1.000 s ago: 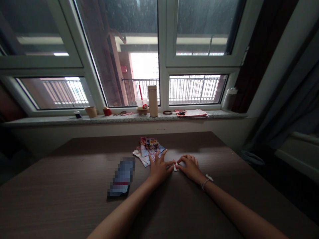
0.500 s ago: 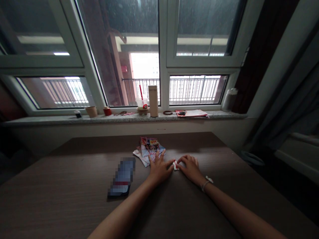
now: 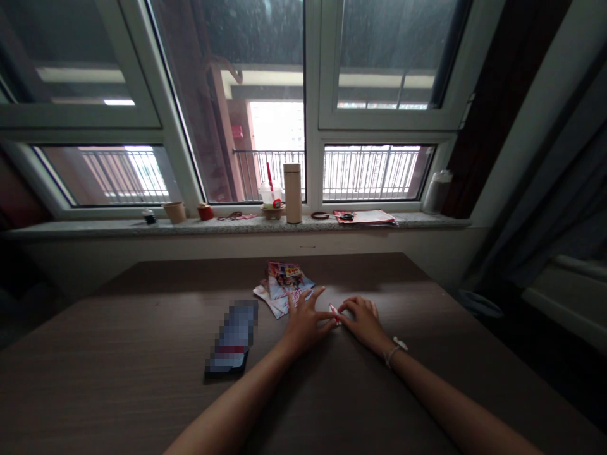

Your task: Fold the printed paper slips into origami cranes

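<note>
- Spanning the near part of the table: two bare forearms, left one and right one.
- Dark phone, pixelated, lies flat left of the left forearm, well in from the table's left edge.
- Right wrist wears a thin bracelet with a pale charm.
- Left hand: thumb and index nearly together at left side of the red-and-white piece, other fingers spread. Gripping or only pressing, can't tell.
- Right hand: thumb and index pinched on the right side of the piece, other fingers curled, palm down.
- Red-and-white piece: small, looks creased, between the two hands, right of table middle, nearer the far edge than the near side. Partly covered by fingers.
- Printed leaflets: overlapping pile near the table's far edge, about midway between the far corners. Left fingertips reach its near right corner; contact unclear.
- Stone sill beyond the far edge, left end to right: dark little bottle, brown paper cup, red container, clear cup with red straw, tan flask upright, brown ring, papers with black handles on their left end, grey bottle near right end.
- Window frame behind; railing outside.
</note>
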`<state>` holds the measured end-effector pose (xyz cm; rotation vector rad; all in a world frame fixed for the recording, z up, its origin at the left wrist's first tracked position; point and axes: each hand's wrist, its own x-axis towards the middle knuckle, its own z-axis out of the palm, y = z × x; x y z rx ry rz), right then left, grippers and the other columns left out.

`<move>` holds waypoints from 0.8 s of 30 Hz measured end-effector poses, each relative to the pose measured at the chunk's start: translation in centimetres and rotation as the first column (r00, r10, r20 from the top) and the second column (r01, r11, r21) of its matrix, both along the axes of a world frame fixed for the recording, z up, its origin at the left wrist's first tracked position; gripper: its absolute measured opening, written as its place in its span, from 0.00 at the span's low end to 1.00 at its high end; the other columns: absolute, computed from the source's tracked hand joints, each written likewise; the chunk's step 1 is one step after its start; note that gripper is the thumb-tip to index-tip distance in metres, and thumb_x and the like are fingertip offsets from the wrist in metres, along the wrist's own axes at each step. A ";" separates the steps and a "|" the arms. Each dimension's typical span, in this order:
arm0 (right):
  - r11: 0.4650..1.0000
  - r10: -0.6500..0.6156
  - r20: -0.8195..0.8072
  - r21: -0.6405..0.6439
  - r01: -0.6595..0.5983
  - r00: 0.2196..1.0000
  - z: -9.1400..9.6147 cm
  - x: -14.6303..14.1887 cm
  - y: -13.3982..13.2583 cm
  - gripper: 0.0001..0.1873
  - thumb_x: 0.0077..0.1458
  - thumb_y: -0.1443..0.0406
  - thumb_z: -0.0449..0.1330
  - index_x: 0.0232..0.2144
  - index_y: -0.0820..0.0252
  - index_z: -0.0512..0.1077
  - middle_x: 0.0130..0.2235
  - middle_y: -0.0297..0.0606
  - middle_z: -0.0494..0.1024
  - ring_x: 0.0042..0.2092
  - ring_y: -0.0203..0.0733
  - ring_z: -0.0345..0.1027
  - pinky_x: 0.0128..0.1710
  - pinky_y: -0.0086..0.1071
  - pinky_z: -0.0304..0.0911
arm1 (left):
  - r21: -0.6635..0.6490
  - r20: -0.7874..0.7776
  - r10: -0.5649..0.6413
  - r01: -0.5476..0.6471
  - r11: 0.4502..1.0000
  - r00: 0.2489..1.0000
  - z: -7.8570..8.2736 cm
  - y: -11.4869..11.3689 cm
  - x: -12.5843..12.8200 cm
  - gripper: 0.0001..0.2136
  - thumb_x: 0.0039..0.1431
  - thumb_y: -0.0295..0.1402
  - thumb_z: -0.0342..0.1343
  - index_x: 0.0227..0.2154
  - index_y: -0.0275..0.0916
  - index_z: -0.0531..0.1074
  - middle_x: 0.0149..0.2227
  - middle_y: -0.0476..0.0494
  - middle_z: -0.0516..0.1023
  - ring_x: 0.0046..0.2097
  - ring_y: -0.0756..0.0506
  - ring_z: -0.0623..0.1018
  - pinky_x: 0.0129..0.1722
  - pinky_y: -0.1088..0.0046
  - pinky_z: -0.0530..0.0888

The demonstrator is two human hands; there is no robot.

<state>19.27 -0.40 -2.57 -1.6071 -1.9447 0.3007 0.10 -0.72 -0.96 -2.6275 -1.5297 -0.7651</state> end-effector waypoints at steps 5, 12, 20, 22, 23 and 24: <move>1.000 0.017 0.000 -0.011 -0.017 1.000 -0.2 0.4 0.4 0.09 0.56 0.54 0.59 0.36 0.46 0.77 0.47 0.35 0.73 0.53 0.48 0.61 0.57 0.44 0.49 | -0.028 -0.036 0.036 -0.037 0.999 0.999 0.0 -0.1 -0.1 0.09 0.60 0.47 0.56 0.42 0.68 0.76 0.67 0.56 0.55 0.66 0.32 0.55 0.60 0.30 0.39; 0.999 0.027 -0.013 -0.039 -0.027 1.000 -0.1 0.5 0.4 0.08 0.54 0.56 0.61 0.36 0.46 0.77 0.47 0.35 0.73 0.54 0.47 0.61 0.58 0.45 0.47 | -0.046 -0.070 0.080 -0.083 0.995 0.994 0.1 -0.1 -0.2 0.12 0.60 0.52 0.53 0.44 0.67 0.76 0.67 0.53 0.56 0.66 0.31 0.53 0.59 0.29 0.37; 0.998 0.038 0.000 -0.052 -0.038 0.999 -0.1 0.5 0.6 0.08 0.55 0.55 0.60 0.35 0.47 0.77 0.47 0.34 0.73 0.53 0.47 0.61 0.57 0.44 0.47 | -0.014 -0.091 0.148 -0.150 0.989 0.985 0.2 0.0 0.1 0.15 0.63 0.51 0.48 0.48 0.65 0.74 0.65 0.50 0.60 0.65 0.32 0.56 0.61 0.32 0.36; 0.998 0.043 -0.006 -0.056 -0.043 0.999 -0.1 0.5 0.6 0.08 0.55 0.55 0.60 0.35 0.47 0.76 0.47 0.34 0.73 0.53 0.47 0.61 0.57 0.44 0.46 | -0.010 -0.089 0.158 -0.160 0.987 0.983 0.2 0.1 0.3 0.15 0.64 0.51 0.46 0.48 0.65 0.74 0.64 0.50 0.61 0.65 0.33 0.56 0.61 0.33 0.35; 0.997 0.043 -0.010 -0.057 -0.044 0.999 0.0 0.5 0.6 0.08 0.56 0.55 0.59 0.35 0.48 0.76 0.47 0.34 0.73 0.53 0.47 0.60 0.57 0.44 0.46 | -0.009 -0.087 0.160 -0.162 0.987 0.983 0.1 0.2 0.3 0.15 0.64 0.51 0.47 0.48 0.65 0.74 0.64 0.50 0.61 0.65 0.33 0.56 0.61 0.34 0.35; 0.997 0.042 -0.013 -0.057 -0.042 0.999 0.0 0.4 0.5 0.09 0.56 0.55 0.59 0.36 0.48 0.76 0.47 0.35 0.73 0.53 0.47 0.60 0.58 0.45 0.46 | -0.010 -0.084 0.163 -0.164 0.986 0.983 0.0 0.2 0.3 0.16 0.63 0.52 0.47 0.49 0.65 0.73 0.64 0.50 0.62 0.66 0.33 0.56 0.61 0.34 0.34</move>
